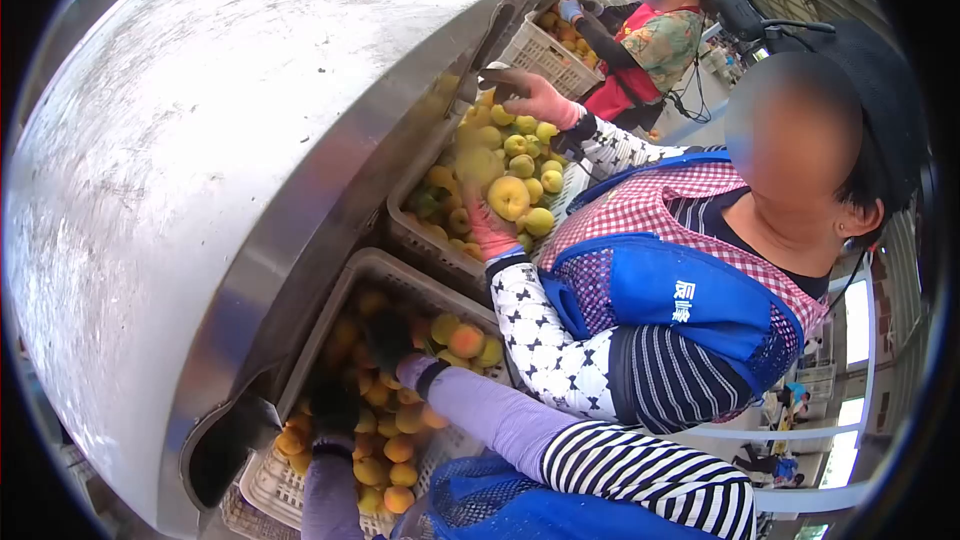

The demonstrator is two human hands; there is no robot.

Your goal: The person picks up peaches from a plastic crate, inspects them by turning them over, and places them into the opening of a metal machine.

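Note:
My left hand [333, 406], in a dark glove below a purple sleeve, is over the left part of a pale plastic crate [362, 262] of yellow peaches. My right hand [387, 342], gloved the same way, reaches into the crate's upper part. Orange-yellow peaches [404, 420] lie right beside both hands, some blushed red. Shade and the dark gloves hide my fingers, so any peach in them cannot be made out. Below the crate's near side is my blue apron [500, 500].
A large curved metal housing [200, 140] overhangs the crates on the left. Close on my right, a co-worker [640, 280] in pink gloves handles yellow peaches over another crate [405, 225]. Farther back, another person [650, 45] works at a crate [540, 55].

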